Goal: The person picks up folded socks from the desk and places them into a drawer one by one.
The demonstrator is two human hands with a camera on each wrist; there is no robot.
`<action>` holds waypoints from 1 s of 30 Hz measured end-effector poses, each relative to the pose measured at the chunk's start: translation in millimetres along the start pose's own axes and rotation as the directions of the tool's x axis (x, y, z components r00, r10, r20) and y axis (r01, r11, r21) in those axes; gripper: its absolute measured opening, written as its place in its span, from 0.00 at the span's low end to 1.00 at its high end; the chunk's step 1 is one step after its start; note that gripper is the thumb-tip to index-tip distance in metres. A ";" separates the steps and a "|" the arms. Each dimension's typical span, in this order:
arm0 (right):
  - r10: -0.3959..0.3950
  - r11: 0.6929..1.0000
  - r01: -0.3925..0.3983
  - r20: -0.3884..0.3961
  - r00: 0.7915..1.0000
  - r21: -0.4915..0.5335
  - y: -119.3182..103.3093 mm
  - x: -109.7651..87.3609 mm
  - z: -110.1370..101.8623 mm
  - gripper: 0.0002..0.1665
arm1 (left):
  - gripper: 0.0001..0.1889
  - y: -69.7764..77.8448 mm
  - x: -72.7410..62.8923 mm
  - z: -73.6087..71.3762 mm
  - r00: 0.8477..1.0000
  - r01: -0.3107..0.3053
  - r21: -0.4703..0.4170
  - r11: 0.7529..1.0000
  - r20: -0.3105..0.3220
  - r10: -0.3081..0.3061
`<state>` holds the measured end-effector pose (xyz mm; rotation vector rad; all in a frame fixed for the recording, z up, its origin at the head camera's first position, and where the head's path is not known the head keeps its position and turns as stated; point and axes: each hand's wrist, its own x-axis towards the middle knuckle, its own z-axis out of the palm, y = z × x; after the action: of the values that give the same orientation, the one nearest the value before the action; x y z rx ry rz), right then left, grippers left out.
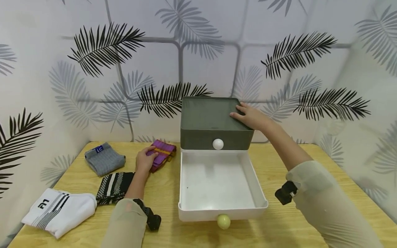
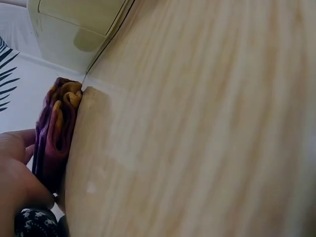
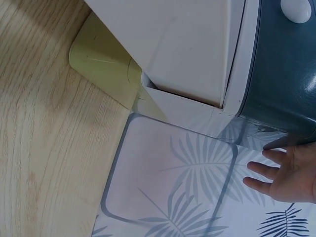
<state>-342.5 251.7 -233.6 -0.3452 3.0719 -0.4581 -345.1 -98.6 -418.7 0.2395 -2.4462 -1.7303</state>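
Observation:
My left hand [image 1: 145,160] lies at the folded purple and yellow cloth [image 1: 162,151], fingertips touching its top. In the left wrist view, the folded edge of this cloth [image 2: 59,133] stands beside the fingers. My right hand [image 1: 252,117] rests on the right edge of the dark grey top [image 1: 214,113] of a small drawer unit, fingers spread. Beneath the grey tier, a white drawer [image 1: 217,182] is pulled out, with only a small dark speck inside. The right wrist view shows the fingers [image 3: 264,170] straight beside the grey tier.
A grey folded knit piece [image 1: 105,160], a black-and-white patterned folded one [image 1: 114,186] and a white striped sock [image 1: 60,210] lie on the left of the wooden table [image 1: 164,206]. A yellow-green lower tier [image 3: 101,61] with a round knob [image 1: 223,221] sits under the white drawer.

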 end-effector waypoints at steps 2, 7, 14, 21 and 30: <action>-0.004 1.000 0.004 -0.006 1.000 0.004 -0.3 -0.1 -1.0 0.40 | 0.19 1.3 0.8 -1.6 1.000 -0.027 0.158 0.987 0.019 0.024; 0.002 1.000 -0.002 -0.008 1.000 0.005 0.7 -0.5 -3.0 0.40 | 0.22 11.7 2.4 -8.7 0.988 -0.104 0.424 0.900 0.146 0.046; 0.013 1.000 -0.013 0.003 1.000 -0.009 0.5 0.8 -4.5 0.40 | 0.27 29.5 -4.8 -18.1 0.937 -0.144 0.389 0.910 0.349 0.000; 0.008 1.000 -0.008 0.015 1.000 0.000 -1.3 0.5 -2.6 0.40 | 0.29 23.7 -2.1 -26.4 0.893 -0.092 0.315 0.945 0.446 -0.062; 0.008 1.000 -0.008 0.010 1.000 0.022 -1.6 1.0 -0.5 0.40 | 0.32 19.8 -2.8 -43.1 0.735 0.107 0.032 0.994 0.671 -0.100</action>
<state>-343.2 250.2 -232.6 -0.3336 3.0549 -0.4878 -334.7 -131.2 -385.8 -0.3339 -2.9403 -2.1693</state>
